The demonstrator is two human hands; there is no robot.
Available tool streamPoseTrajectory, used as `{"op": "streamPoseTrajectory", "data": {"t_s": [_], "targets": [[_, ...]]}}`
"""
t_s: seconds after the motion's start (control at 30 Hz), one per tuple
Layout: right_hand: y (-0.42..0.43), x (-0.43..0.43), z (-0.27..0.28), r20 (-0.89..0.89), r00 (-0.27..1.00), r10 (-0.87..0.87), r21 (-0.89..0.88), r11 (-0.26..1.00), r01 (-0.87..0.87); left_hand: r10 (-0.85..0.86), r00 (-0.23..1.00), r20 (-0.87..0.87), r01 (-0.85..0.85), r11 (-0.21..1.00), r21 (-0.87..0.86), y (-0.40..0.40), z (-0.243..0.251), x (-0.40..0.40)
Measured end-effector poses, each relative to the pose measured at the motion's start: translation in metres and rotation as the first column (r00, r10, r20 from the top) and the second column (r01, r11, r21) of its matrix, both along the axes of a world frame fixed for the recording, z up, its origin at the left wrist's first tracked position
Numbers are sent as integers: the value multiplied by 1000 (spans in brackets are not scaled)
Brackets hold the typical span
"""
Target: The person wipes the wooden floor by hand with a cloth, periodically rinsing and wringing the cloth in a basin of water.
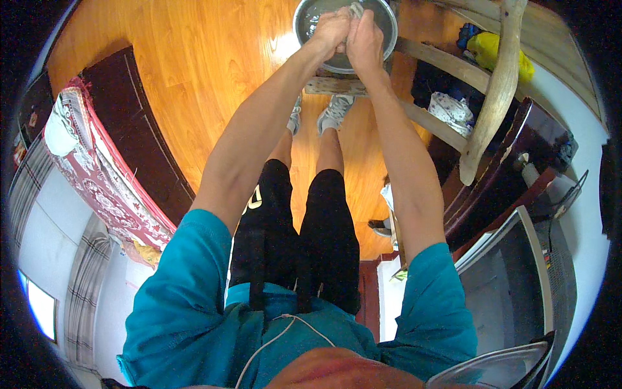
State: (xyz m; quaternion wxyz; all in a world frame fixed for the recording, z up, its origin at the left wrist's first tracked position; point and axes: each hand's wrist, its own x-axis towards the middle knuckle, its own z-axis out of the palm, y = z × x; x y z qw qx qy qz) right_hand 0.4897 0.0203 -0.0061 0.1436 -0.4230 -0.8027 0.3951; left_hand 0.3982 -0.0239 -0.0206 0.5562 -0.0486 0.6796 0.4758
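Both hands are together over a round metal basin (297,24) with water in it. My left hand (331,33) and my right hand (365,41) are closed around a greyish cloth (356,9), whose bunched end sticks out between them. Most of the cloth is hidden inside the fists. Beneath the basin, a wooden support (335,85) shows its near edge just beyond my shoes (335,114).
On the right stands a rough wooden frame (491,97), with a yellow bag (495,51) and a white patterned cloth bag (451,112) beyond. A screen (505,287) is at lower right. Red patterned bedding (112,165) hangs over a dark wooden bed (136,126) on the left.
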Motion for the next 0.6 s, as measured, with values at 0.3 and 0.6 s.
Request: {"op": "streamPoseTrajectory", "data": {"t_s": [0.3,0.6], "targets": [[6,11,-12,22,993,116,-56,992,-114,-102,980,-172,85,991,-104,-15,-10,-3],[-15,32,-88,270,928,257,216,923,-319,-303,833,-462,248,952,-179,-63,-40,-17]]}}
